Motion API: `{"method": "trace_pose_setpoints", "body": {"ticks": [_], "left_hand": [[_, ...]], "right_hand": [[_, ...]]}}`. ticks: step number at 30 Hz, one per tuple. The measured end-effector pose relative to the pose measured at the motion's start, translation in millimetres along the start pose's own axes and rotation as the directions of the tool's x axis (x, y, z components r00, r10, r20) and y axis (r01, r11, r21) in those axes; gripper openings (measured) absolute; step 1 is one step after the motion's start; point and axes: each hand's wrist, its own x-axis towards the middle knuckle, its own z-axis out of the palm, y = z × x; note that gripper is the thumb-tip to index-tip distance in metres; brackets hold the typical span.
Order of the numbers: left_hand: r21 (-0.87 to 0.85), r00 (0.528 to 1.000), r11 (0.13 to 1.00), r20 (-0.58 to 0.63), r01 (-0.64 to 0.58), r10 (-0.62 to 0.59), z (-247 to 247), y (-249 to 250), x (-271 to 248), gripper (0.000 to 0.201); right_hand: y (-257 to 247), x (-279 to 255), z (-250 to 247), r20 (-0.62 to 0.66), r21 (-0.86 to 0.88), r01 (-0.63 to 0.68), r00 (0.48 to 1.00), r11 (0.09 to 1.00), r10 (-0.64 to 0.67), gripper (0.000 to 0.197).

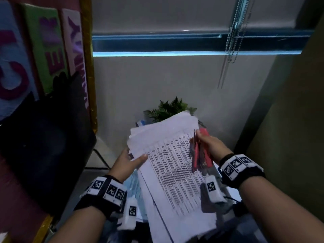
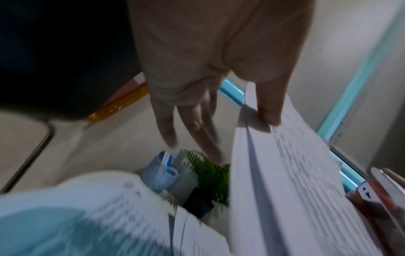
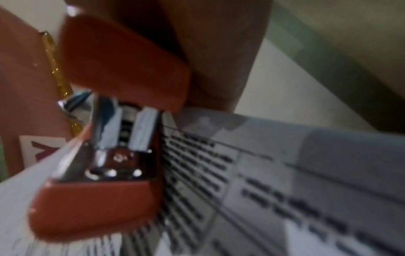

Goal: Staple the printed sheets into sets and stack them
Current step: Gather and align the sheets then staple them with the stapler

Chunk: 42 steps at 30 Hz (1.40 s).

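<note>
While I hold everything up in the air, the items stand as follows.

Printed sheets (image 1: pixel 168 165): one thick bundle, raised and tilted, its far end toward 12 o'clock; top page carries a printed table; edges fanned, not squared.

Left hand (image 1: pixel 128 162): at 9 o'clock of the bundle; thumb lies flat on the top page, my other fingers (image 2: pixel 192 124) straight underneath, so I carry rather than clench.

Right hand (image 1: pixel 211 146): at 3 o'clock of the bundle, fingers curled round the red stapler (image 1: pixel 201 151).

Red stapler: mouth gaping, metal magazine showing, lying against the bundle's right edge; whether paper sits inside the mouth, I cannot tell.

Other sheets (image 2: pixel 192 232): low, toward 6 o'clock, blurred; stapled or loose, I cannot tell.

Plant (image 1: pixel 171 108): beyond the bundle at 12 o'clock.

Bench: hidden under the papers.

Risk, slippage: my loose left hold may let pages slide, because the bundle tilts.

Risk, bad staple: uneven edges may leave pages uncaught; too thick a bundle could jam it.
</note>
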Motion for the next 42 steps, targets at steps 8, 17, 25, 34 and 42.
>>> {"method": "trace_pose_setpoints", "body": {"ticks": [8,17,25,34,42], "left_hand": [[0.426,0.989,0.893,-0.022,0.144,-0.149,39,-39,17,0.034],[0.728,0.959,0.634,-0.12,0.261,-0.257,49,-83,61,0.075],[0.915,0.892,0.291,0.359,-0.278,-0.274,92,-102,95,0.055],[0.922,0.87,0.282,0.354,-0.264,-0.343,98,-107,113,0.063],[0.912,0.886,0.256,0.385,-0.321,-0.259,93,-112,110,0.06]], "right_hand": [[19,17,10,-0.237,-0.485,-0.159,0.97,0.86,0.046,0.042],[109,65,39,-0.186,-0.734,-0.404,0.893,0.546,0.41,0.053],[124,114,60,-0.131,-0.876,-0.256,0.942,0.408,0.309,0.048],[149,137,71,-0.064,-0.966,-0.12,0.969,0.229,0.239,0.038],[158,143,79,-0.069,-0.97,-0.113,0.977,0.216,0.202,0.036]]}}
